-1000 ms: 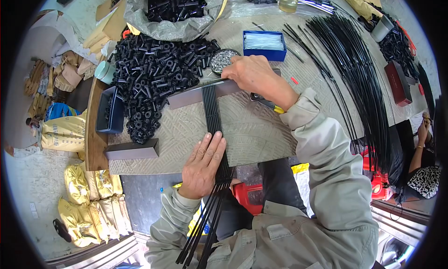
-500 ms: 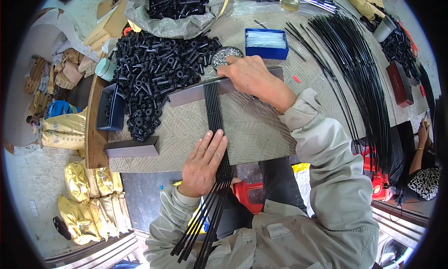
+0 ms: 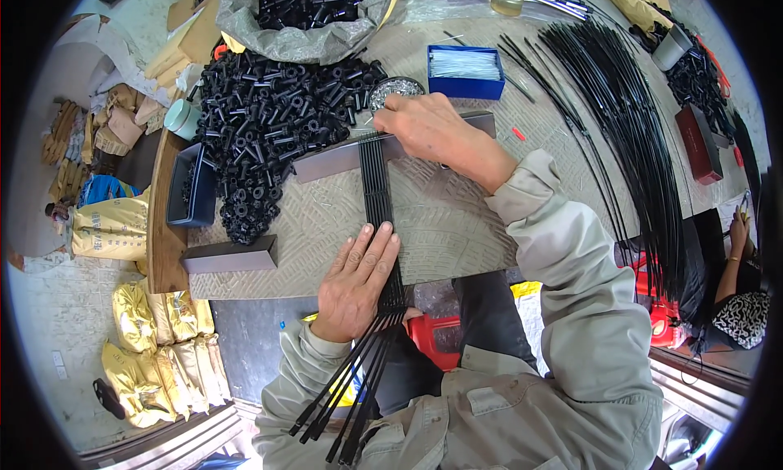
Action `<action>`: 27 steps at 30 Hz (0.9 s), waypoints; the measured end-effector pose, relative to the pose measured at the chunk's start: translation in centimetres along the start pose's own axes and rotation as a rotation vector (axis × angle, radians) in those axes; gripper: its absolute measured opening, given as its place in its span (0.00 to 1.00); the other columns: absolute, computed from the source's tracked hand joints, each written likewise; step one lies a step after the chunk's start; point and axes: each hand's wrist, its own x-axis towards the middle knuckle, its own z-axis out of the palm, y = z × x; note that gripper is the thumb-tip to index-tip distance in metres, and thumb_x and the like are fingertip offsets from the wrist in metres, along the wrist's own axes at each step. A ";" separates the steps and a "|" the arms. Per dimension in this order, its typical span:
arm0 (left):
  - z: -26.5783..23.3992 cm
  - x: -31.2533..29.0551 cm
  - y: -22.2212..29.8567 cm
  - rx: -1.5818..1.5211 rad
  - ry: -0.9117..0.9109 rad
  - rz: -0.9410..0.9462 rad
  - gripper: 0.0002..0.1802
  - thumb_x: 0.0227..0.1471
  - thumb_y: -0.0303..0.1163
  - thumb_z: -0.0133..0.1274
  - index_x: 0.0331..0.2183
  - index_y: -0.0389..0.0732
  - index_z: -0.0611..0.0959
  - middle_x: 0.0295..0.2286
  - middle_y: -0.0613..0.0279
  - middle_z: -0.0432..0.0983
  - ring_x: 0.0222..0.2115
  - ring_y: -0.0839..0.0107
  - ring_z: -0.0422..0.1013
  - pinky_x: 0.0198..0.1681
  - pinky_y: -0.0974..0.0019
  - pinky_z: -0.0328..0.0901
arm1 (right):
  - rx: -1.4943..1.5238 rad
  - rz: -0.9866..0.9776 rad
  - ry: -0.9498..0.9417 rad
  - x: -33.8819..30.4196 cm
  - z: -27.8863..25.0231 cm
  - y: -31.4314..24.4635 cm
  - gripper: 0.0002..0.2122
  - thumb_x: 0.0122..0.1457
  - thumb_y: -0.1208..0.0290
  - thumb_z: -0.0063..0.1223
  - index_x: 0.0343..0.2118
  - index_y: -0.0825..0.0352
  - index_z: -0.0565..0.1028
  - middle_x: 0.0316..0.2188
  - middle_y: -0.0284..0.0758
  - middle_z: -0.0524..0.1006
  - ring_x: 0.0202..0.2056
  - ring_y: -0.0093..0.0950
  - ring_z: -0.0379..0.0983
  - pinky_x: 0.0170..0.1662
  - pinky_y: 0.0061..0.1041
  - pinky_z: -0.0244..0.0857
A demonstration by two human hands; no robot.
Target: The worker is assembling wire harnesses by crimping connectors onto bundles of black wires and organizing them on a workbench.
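A row of thin black rods (image 3: 375, 183) lies side by side across the work surface, its near ends fanning out over my lap. My left hand (image 3: 355, 284) rests flat on the rods near the table's front edge, fingers stretched out. At their far ends, my right hand (image 3: 428, 134) has its thumb and fingertips pinched together above a long grey metal bar (image 3: 330, 165). Whatever is between those fingertips is hidden or too small to name. Just behind them sits a round dish of small shiny metal pieces (image 3: 397, 87), partly covered by the hand.
Black plastic fittings (image 3: 277, 115) are heaped at left, beside a blue bin (image 3: 192, 186) and another metal bar (image 3: 231, 255). A blue box of thin white sticks (image 3: 465, 73) stands behind my right hand. More black rods (image 3: 624, 136) lie at right. Another person's arm (image 3: 738, 246) shows far right.
My right hand has shifted slightly left and nearer along the bar. The rods' loose near ends have spread and moved a little; my left hand stays nearly in place.
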 end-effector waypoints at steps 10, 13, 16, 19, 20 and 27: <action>0.0 0.0 0.0 -0.010 0.009 0.006 0.49 0.34 0.63 0.51 0.50 0.34 0.67 0.52 0.51 0.59 0.53 0.53 0.57 0.54 0.56 0.53 | -0.037 0.084 -0.081 -0.3 -0.8 1.4 0.04 0.47 0.74 0.47 0.27 0.63 0.72 0.27 0.34 0.72 0.28 0.36 0.72 0.26 0.34 0.65; 0.2 0.2 0.1 -0.006 0.028 0.016 0.48 0.36 0.63 0.51 0.50 0.35 0.67 0.52 0.52 0.60 0.53 0.53 0.57 0.53 0.56 0.54 | -0.084 0.056 -0.053 -0.6 -0.3 2.0 0.04 0.47 0.74 0.47 0.27 0.62 0.73 0.27 0.33 0.72 0.29 0.36 0.72 0.26 0.33 0.66; 0.5 0.2 -0.3 0.021 0.069 0.005 0.47 0.36 0.61 0.52 0.50 0.36 0.67 0.51 0.53 0.61 0.53 0.53 0.57 0.53 0.57 0.55 | -0.095 0.027 0.037 0.4 -0.9 1.9 0.05 0.47 0.73 0.46 0.27 0.61 0.74 0.27 0.31 0.72 0.30 0.35 0.72 0.26 0.32 0.66; 0.8 0.6 -0.3 0.042 0.142 0.003 0.45 0.34 0.59 0.55 0.49 0.37 0.69 0.50 0.54 0.62 0.52 0.52 0.58 0.51 0.58 0.58 | -0.258 0.375 0.077 -0.7 -4.2 6.9 0.04 0.46 0.72 0.48 0.25 0.59 0.75 0.28 0.32 0.74 0.32 0.34 0.73 0.28 0.34 0.66; 0.8 0.7 -0.2 0.045 0.133 0.002 0.44 0.36 0.59 0.53 0.50 0.37 0.68 0.51 0.55 0.62 0.53 0.53 0.57 0.52 0.58 0.57 | -0.284 0.433 0.041 -1.1 -5.0 8.4 0.03 0.45 0.72 0.49 0.23 0.59 0.75 0.28 0.34 0.74 0.33 0.34 0.72 0.30 0.35 0.66; 0.8 -0.4 -0.1 0.060 0.135 -0.016 0.42 0.41 0.58 0.47 0.52 0.38 0.65 0.53 0.57 0.58 0.54 0.55 0.54 0.54 0.58 0.55 | -0.101 0.339 -0.155 -0.8 -5.0 11.6 0.01 0.46 0.73 0.52 0.23 0.62 0.74 0.27 0.34 0.74 0.34 0.33 0.71 0.32 0.34 0.65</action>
